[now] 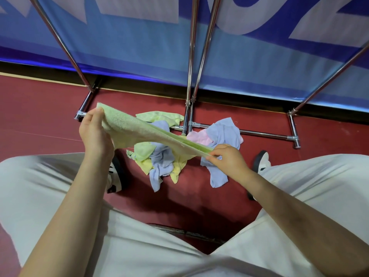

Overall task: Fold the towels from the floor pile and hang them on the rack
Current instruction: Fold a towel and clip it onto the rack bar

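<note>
A light green towel [139,130] is stretched flat in the air between my hands, folded double along its length. My left hand [94,132] grips its far left end, thumb on top. My right hand [227,156] pinches its near right end. Below it on the red floor lies the pile of towels [163,158], in green, yellow, lilac-blue and pink. One lilac-blue towel [223,132] lies at the pile's right side. The chrome rack [191,56] stands behind the pile, its legs and base bars on the floor; its top is out of view.
A blue and white banner [139,47] hangs behind the rack. My legs in white trousers [50,186] fill the lower view, with a shoe on either side of the pile, the right one [262,159] close to the lilac-blue towel. A rack base bar [265,133] runs right.
</note>
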### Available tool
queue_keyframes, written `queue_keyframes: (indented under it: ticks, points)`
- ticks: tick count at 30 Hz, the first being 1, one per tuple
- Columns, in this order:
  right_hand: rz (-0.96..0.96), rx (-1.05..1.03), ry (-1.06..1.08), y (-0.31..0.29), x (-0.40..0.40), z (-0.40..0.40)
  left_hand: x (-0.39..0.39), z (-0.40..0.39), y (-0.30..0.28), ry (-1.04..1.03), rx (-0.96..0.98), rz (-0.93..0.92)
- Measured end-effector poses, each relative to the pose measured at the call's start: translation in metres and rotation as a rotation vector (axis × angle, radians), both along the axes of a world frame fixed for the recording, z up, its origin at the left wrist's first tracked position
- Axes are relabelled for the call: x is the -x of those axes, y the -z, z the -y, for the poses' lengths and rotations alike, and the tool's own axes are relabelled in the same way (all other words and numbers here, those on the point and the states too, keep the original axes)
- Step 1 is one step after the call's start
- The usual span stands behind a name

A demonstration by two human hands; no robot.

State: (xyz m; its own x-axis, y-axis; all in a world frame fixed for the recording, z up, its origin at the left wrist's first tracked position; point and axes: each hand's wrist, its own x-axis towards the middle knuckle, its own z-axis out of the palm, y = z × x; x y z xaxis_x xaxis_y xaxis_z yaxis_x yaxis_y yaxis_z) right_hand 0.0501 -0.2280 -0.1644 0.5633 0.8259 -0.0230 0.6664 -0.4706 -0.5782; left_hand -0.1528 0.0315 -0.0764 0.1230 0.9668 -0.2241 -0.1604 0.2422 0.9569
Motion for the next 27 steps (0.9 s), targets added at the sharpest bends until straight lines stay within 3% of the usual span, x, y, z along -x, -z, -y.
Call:
queue_keyframes:
  ticks: [3, 7, 13, 23, 27]
  points:
    - [0.177, 0.039, 0.041, 0.001, 0.000, -0.001, -0.001, 0.001, -0.001, -0.002, -0.001, 0.017]
    - [0.248, 0.045, 0.109, 0.001, -0.006, 0.000, -0.003, 0.003, 0.000, 0.033, -0.038, -0.017]
    - [0.139, 0.234, 0.141, 0.000, -0.015, -0.003, 0.000, 0.005, 0.004, 0.107, -0.089, -0.058]
    - [-0.102, 0.196, 0.266, -0.005, -0.023, -0.002, -0.001, 0.004, 0.009, 0.182, -0.116, -0.064]
    - [-0.080, 0.201, 0.279, -0.010, -0.029, -0.003, -0.001, -0.001, 0.013, 0.152, -0.097, -0.082]
